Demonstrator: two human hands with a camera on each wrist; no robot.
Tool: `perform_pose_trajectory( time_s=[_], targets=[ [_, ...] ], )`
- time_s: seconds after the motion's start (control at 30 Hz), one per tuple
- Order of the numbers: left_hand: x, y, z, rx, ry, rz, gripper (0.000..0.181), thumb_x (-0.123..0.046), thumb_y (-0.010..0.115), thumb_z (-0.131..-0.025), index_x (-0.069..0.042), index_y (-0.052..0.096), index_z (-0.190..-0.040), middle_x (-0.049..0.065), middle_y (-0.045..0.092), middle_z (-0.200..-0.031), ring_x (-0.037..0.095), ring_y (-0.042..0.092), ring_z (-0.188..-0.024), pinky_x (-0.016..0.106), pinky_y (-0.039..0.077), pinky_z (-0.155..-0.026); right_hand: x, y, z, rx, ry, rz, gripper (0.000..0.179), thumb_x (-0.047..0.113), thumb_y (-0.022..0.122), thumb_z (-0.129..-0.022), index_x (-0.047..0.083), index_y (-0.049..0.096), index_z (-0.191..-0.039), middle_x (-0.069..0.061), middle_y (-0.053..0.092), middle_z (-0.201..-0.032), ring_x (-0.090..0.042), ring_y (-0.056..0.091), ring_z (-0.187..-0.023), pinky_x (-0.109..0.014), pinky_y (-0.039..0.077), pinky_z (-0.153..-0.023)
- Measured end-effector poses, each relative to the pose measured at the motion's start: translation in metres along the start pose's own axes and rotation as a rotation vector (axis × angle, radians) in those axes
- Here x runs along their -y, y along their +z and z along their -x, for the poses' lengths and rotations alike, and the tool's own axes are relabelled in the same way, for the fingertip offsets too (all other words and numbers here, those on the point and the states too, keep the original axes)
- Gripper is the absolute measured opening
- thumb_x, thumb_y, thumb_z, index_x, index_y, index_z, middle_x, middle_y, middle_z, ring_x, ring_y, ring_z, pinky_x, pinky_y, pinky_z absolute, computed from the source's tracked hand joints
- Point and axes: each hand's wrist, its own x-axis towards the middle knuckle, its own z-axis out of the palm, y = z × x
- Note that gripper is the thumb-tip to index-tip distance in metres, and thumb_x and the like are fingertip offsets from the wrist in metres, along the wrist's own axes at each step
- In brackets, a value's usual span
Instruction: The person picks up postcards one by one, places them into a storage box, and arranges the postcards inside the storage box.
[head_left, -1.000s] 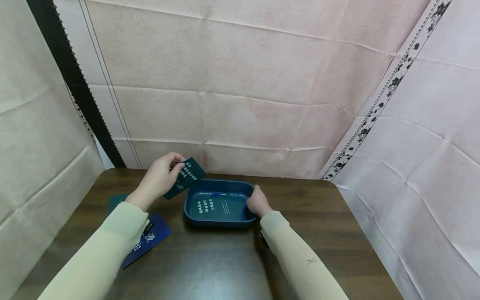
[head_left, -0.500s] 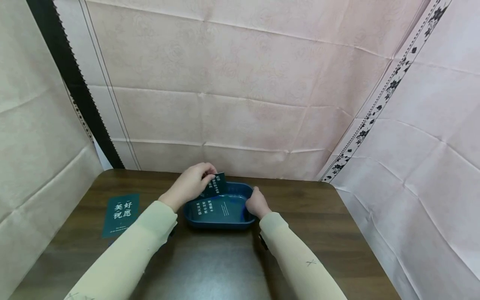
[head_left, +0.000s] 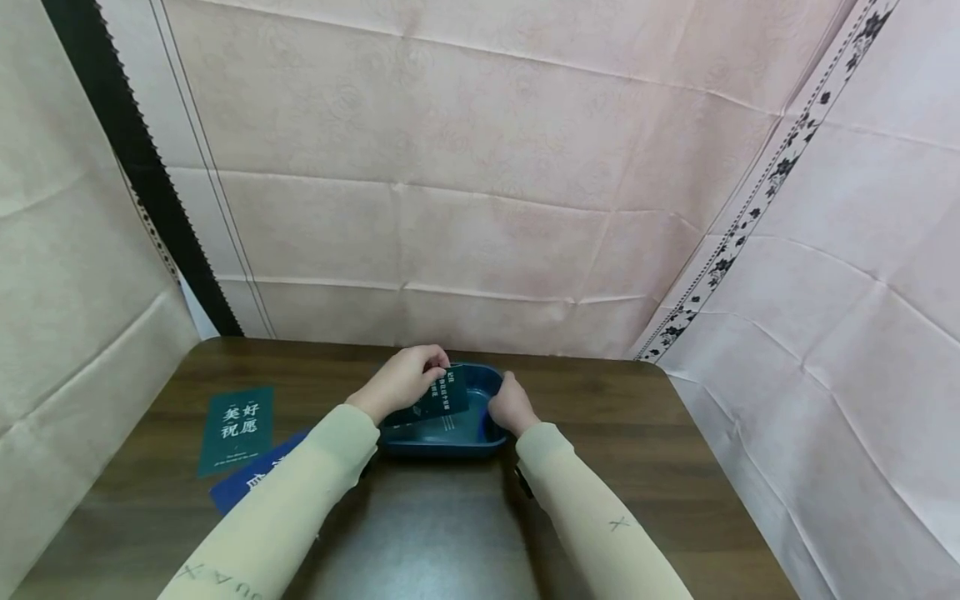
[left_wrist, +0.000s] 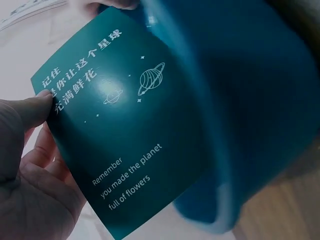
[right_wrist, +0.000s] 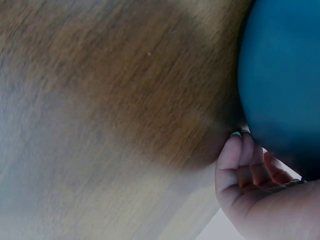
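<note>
Between thumb and fingers, my left hand [head_left: 401, 383] pinches a dark green card [head_left: 448, 397] by its edge. White Chinese characters, English words and small planet drawings mark the card [left_wrist: 125, 115] in the left wrist view. It is tilted over the left part of a blue tray [head_left: 442, 451], whose wall hides some of it in that view. On the tray's floor lies another green card, largely covered by the held one. My right hand [head_left: 513, 405] grips the tray's right end, fingers [right_wrist: 231, 152] against its outer wall; the thumb is hidden in the right wrist view.
Left on the brown wooden table [head_left: 600, 433] lies a flat green card [head_left: 236, 432] with white characters. A blue card [head_left: 251, 481] overlaps near it, partly under my left sleeve. A pale cloth [head_left: 487, 250] hangs behind the table's far edge.
My left hand has carried the green card rightward from beside the tray to over it. The right hand has stayed on the tray's end. The cards at left are more uncovered than a second ago.
</note>
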Motion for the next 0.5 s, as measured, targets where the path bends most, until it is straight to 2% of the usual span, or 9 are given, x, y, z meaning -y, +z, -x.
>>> perform_pose_trajectory(
  time_s=[0.27,0.5],
  targets=[
    [0.010,0.015,-0.002,0.048,-0.030,-0.001,0.011,-0.020,0.056,-0.099,-0.018,0.060,-0.110,0.001,0.059,-0.093,0.018,0.056,-0.083,0.030,0.051,-0.075,0.002,0.000,0.000,0.009,0.005,-0.001,0.068,0.003,0.049,-0.096,0.004,0.014,-0.153,-0.019,0.032,-0.152,-0.037,0.040,-0.132,-0.058,0.038,-0.099],
    [0.018,0.019,0.000,0.077,-0.041,-0.076,0.013,-0.020,0.057,-0.099,-0.017,0.060,-0.112,0.000,0.059,-0.091,0.018,0.055,-0.082,0.031,0.051,-0.075,0.001,-0.002,0.000,0.011,0.003,-0.011,0.068,0.003,0.049,-0.095,0.005,0.015,-0.153,-0.019,0.032,-0.152,-0.036,0.041,-0.131,-0.058,0.037,-0.100]
  ],
)
